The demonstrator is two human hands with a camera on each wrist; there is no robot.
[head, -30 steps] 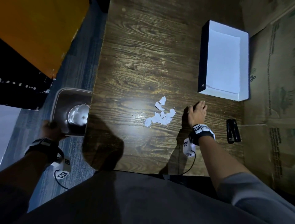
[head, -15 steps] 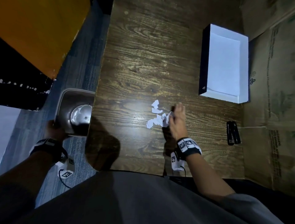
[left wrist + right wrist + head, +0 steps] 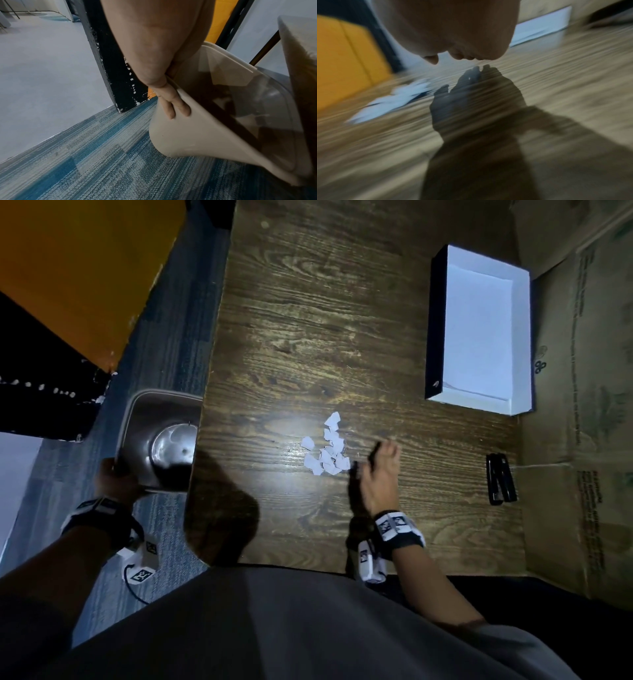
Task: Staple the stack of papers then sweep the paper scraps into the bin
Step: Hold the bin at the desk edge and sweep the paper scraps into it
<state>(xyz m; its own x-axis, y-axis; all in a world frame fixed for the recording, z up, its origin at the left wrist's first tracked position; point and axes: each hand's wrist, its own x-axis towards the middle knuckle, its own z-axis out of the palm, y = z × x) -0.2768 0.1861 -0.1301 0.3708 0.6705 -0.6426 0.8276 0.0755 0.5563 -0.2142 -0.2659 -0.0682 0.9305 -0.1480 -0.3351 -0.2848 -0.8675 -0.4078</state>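
Observation:
Several white paper scraps (image 3: 327, 448) lie in a loose pile on the dark wooden table (image 3: 308, 320); they show blurred as scraps (image 3: 399, 97) in the right wrist view. My right hand (image 3: 378, 470) stands on its edge just right of the pile, fingers straight, holding nothing. The right hand (image 3: 453, 33) fills the top of its own blurred view. My left hand (image 3: 114, 479) grips the rim of the beige bin (image 3: 161, 440), held against the table's left edge. In the left wrist view the fingers (image 3: 173, 106) curl round the bin (image 3: 205, 128) wall. The black stapler (image 3: 500, 482) lies at the table's right.
A white box (image 3: 479, 330) with a dark side wall, papers inside, stands at the back right. A cardboard sheet (image 3: 582, 440) covers the right side. An orange panel (image 3: 75, 268) and blue carpet (image 3: 164, 337) lie left of the table.
My right hand swept left into the scraps, bunching them, and has now drawn back a little to their right. The left hand still holds the bin at the table edge.

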